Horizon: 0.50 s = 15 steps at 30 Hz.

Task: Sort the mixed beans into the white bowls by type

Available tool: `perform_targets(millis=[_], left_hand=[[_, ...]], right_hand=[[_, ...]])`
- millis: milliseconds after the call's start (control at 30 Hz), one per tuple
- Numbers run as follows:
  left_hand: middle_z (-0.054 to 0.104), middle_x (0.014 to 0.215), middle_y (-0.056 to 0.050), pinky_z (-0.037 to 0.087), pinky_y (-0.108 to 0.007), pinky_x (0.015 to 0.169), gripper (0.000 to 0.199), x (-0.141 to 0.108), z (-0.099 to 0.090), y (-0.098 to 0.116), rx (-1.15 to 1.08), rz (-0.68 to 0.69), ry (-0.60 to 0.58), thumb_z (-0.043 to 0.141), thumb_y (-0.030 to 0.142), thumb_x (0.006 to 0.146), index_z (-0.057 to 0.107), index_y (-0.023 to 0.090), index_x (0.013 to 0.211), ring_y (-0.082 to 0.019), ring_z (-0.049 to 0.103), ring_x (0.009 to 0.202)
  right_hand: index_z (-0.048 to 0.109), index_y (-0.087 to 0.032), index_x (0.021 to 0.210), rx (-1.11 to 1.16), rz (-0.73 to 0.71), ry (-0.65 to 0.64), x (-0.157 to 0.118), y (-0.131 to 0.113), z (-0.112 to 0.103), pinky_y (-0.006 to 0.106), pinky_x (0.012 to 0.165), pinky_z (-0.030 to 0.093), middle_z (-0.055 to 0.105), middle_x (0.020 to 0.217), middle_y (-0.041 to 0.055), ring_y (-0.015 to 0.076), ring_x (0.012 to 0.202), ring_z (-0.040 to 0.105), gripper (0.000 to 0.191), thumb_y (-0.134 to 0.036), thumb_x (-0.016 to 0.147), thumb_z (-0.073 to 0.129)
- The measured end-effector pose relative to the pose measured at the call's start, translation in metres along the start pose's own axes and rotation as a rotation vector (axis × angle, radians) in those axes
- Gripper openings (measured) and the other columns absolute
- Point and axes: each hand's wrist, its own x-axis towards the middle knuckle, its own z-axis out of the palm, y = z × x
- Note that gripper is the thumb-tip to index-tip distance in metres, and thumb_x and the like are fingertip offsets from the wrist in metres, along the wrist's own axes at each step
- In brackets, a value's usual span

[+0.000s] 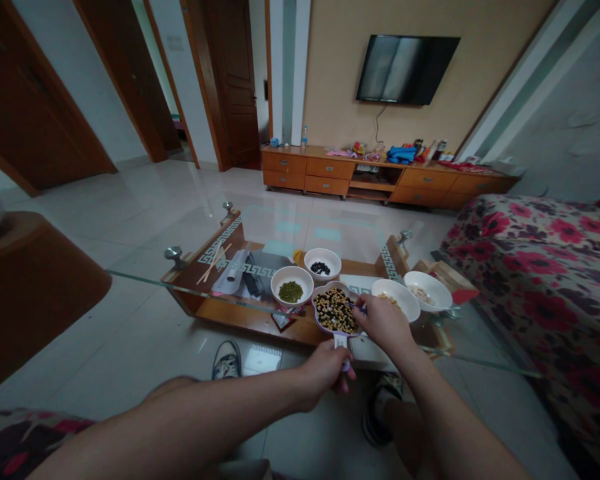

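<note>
My left hand [325, 373] is closed round the pale handle [341, 341] of a purple-rimmed scoop-like dish [317, 321]. In that dish lies a mix of yellow and black beans [335, 308]. At its right side my right hand [383, 319] pinches a thin dark purple tool [363, 309], whose tip reaches over the beans; its exact kind is too small to make out. White bowls stand around: one with green mung beans [291, 291], one with black beans [321, 268], one with yellowish pieces [393, 300], partly behind my right hand, and one with pale pieces [421, 295].
Everything rests on or over a glass-topped coffee table [145, 275] with a wooden base. Chopsticks [214, 264] and a clear plastic roll [234, 270] appear at its left. A floral-covered sofa [545, 267] stands right; a cluttered TV cabinet [330, 170] is at the far wall.
</note>
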Motion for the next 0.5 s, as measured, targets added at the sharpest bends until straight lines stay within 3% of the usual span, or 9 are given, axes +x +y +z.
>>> perform_targets(millis=[500], left_hand=[[0.055, 0.061, 0.004, 0.034, -0.022, 0.046, 0.011, -0.001, -0.0002, 0.0005, 0.014, 0.002, 0.0, 0.039, 0.02, 0.082, 0.049, 0.018, 0.087, -0.008, 0.042, 0.038]], right_hand=[[0.069, -0.021, 0.094, 0.012, -0.013, 0.0, 0.0, -0.0006, -0.0004, 0.027, 0.065, 0.037, 0.071, 0.086, 0.0083, 0.0211, 0.083, 0.066, 0.024, -0.033, 0.088, 0.05]])
